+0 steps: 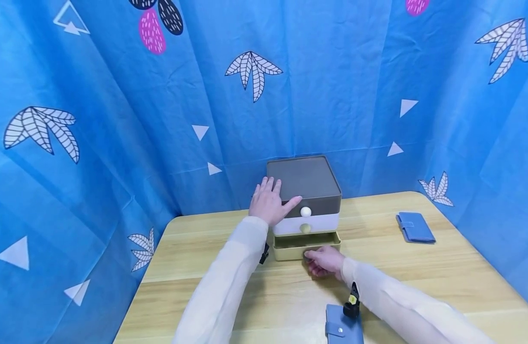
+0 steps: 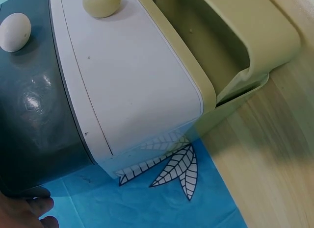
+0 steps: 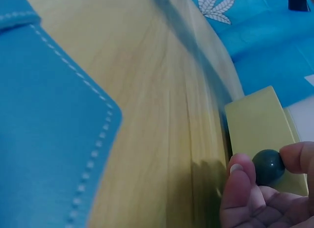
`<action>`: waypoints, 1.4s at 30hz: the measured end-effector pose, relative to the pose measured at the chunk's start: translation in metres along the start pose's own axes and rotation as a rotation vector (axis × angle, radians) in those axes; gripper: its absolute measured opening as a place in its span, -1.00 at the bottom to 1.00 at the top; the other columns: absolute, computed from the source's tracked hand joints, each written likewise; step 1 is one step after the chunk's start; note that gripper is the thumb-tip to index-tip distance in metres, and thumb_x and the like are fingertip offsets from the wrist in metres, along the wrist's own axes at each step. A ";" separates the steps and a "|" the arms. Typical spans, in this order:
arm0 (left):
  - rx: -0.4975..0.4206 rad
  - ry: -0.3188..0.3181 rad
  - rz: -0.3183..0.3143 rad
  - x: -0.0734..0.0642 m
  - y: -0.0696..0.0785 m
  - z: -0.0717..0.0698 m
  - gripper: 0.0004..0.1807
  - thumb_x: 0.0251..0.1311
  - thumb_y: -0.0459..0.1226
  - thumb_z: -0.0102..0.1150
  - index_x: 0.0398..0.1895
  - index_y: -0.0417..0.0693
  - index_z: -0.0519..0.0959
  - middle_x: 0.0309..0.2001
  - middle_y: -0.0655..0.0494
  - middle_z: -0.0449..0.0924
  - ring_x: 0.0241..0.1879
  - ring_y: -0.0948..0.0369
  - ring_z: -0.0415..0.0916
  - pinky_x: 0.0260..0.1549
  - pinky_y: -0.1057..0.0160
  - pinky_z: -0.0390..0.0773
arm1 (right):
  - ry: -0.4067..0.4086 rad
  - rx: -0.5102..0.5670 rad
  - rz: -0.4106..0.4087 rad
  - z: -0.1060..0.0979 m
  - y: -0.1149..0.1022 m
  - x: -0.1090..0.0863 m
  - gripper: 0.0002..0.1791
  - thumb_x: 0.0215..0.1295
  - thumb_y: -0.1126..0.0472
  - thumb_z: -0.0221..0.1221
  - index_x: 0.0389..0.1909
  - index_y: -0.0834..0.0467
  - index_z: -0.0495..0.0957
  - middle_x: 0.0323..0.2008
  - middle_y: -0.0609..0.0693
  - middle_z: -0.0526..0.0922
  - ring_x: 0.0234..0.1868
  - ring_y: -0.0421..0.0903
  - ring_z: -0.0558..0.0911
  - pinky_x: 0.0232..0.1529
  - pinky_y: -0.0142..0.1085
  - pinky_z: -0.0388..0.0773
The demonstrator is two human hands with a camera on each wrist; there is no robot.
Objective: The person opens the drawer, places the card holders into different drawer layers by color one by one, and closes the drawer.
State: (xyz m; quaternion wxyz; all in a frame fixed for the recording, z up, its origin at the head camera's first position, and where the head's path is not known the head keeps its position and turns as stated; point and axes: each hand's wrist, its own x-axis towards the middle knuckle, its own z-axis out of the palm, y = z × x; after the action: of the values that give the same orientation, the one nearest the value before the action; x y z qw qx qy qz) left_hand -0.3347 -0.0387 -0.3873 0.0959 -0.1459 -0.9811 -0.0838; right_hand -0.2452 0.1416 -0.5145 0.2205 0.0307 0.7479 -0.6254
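A small drawer cabinet (image 1: 307, 177) stands at the back of the table, with a dark grey top tier, a white middle tier (image 2: 132, 76) and a yellow-green bottom drawer (image 1: 285, 253). That bottom drawer is pulled partly out. Between thumb and fingers, my right hand (image 1: 326, 260) pinches its dark round knob (image 3: 269, 167). My left hand (image 1: 268, 203) rests with fingers spread on the cabinet's top left edge; only its fingertips show in the left wrist view. A white knob (image 1: 306, 211) and a yellow-green knob (image 2: 102, 2) sit on the upper two drawers.
One blue snap-strap wallet (image 1: 343, 327) lies at the table's front, under my right forearm. Another blue wallet (image 1: 416, 227) lies near the right edge of the wooden table (image 1: 195, 267). A patterned blue curtain (image 1: 332, 95) hangs behind and along both sides.
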 end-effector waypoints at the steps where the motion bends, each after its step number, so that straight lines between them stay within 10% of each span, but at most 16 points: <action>1: 0.000 0.001 0.000 0.000 0.000 0.000 0.20 -0.03 0.61 -0.63 0.50 0.00 0.11 0.50 -0.01 -0.02 0.50 0.04 -0.24 0.42 0.04 -0.18 | -0.007 -0.001 -0.001 0.000 0.000 -0.002 -0.63 0.35 0.08 0.10 -0.36 0.37 0.58 -0.62 0.01 0.58 -0.65 -0.22 0.52 -0.60 -0.41 0.49; 42: -0.020 -0.010 -0.006 -0.002 0.002 -0.003 0.18 0.00 0.59 -0.58 0.50 -0.03 0.11 0.50 -0.04 -0.03 0.50 0.03 -0.26 0.42 0.02 -0.16 | -0.181 -0.010 -0.051 0.004 0.021 -0.069 -0.54 0.40 -0.03 0.09 -0.44 0.31 0.57 -0.62 -0.06 0.58 -0.63 -0.27 0.51 -0.55 -0.41 0.50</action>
State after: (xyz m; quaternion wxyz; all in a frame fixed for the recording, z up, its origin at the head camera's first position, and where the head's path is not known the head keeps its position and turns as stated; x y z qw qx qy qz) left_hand -0.3318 -0.0374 -0.3843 0.0894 -0.1442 -0.9811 -0.0929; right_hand -0.1756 0.1582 -0.5089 0.2715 -0.0461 0.7285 -0.6273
